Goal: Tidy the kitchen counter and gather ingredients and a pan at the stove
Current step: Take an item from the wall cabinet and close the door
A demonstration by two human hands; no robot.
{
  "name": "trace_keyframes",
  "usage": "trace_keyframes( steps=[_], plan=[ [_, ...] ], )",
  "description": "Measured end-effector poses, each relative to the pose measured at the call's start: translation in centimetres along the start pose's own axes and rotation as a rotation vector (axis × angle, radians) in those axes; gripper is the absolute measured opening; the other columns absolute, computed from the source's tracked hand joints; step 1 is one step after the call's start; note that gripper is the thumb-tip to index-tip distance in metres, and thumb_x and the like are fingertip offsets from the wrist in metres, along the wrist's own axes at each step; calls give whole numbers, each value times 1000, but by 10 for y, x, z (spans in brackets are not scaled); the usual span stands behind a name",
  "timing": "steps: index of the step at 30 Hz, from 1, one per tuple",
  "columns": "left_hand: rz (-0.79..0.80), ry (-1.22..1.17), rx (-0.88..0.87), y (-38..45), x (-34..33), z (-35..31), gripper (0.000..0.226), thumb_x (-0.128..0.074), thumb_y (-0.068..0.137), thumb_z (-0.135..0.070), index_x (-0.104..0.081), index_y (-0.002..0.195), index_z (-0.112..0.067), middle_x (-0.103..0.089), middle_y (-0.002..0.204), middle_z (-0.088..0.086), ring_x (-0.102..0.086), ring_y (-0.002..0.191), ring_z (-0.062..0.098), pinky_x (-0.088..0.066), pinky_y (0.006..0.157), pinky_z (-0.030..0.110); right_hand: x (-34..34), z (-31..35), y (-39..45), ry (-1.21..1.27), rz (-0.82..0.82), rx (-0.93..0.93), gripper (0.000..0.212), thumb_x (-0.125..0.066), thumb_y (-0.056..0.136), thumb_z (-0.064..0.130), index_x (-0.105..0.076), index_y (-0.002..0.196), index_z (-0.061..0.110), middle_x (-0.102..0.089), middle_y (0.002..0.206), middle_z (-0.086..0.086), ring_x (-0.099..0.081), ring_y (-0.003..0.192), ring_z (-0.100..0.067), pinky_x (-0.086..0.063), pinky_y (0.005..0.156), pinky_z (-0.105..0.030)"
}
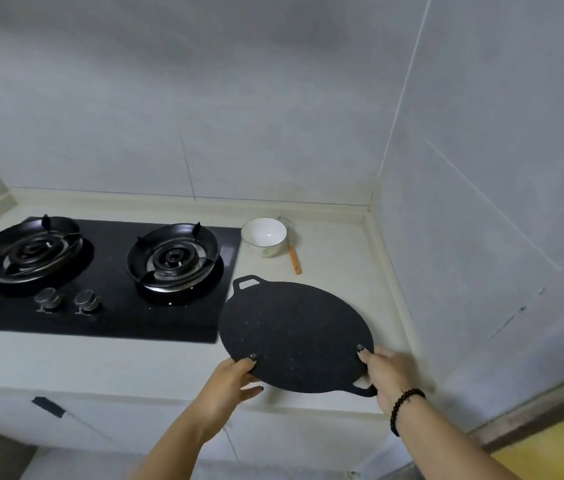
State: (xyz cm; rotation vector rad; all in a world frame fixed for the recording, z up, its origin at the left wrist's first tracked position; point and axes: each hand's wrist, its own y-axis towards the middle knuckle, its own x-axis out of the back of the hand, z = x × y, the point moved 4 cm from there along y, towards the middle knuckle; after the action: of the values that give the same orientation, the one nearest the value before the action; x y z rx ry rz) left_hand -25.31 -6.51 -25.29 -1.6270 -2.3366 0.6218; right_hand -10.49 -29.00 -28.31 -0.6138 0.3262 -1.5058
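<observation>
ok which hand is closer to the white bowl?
Right. The right hand grips the flat black pan at its near-right rim, below the white bowl. The left hand holds the near-left rim, slightly farther away.

No readable text, no labels, no brands, no numbers or signs on anything in view

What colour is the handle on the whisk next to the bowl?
Orange. The whisk lies beside the white bowl in the head view.
</observation>
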Motion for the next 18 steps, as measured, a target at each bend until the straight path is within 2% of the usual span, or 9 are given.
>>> trace_keyframes(
  steps=[4, 9, 11, 14, 18],
  plan=[
    [4, -23, 49, 27, 9, 1, 28, -36, 104, -23, -61, 115, -14, -74, 106, 5, -67, 105, 24, -51, 96, 40, -16, 1, 20, 20, -24, -7, 9, -66, 88, 10, -71, 83, 5, -73, 86, -15, -69, 84, -32, -57, 81, -50],
    [26, -70, 127, 54, 16, 5, 29, -38, 103, -22, -61, 118, -10, -72, 110, 11, -65, 107, 28, -51, 91, 40, -24, -3, 42, 20, -94, 28, 16, -66, 87, 7, -67, 74, -2, -67, 72, -13, -59, 70, -25, -51, 68, -38],
    [26, -105, 158, 65, 19, 9, 27, -41, 103, -20, -61, 116, -7, -72, 106, 13, -65, 100, 29, -52, 85, 38, -29, -6, 49, 29, -107, 33, 16, -67, 87, 8, -69, 72, 2, -69, 73, -12, -60, 71, -26, -54, 72, -41],
    [25, -167, 181, 74, 21, 13, 24, -42, 103, -17, -61, 111, -5, -72, 95, 12, -61, 89, 26, -49, 78, 36, -34, -9, 55, 33, -118, 34, 15, -67, 87, 9, -70, 73, 8, -73, 81, -16, -65, 77, -30, -56, 76, -54],
    [37, -198, 195, 84, 23, 12, 20, -41, 103, -16, -59, 100, -8, -72, 79, 5, -65, 73, 18, -45, 72, 33, -41, -12, 63, 35, -128, 44, 15, -67, 88, 11, -72, 73, 10, -73, 81, -16, -68, 82, -33, -56, 77, -58]
  ],
)
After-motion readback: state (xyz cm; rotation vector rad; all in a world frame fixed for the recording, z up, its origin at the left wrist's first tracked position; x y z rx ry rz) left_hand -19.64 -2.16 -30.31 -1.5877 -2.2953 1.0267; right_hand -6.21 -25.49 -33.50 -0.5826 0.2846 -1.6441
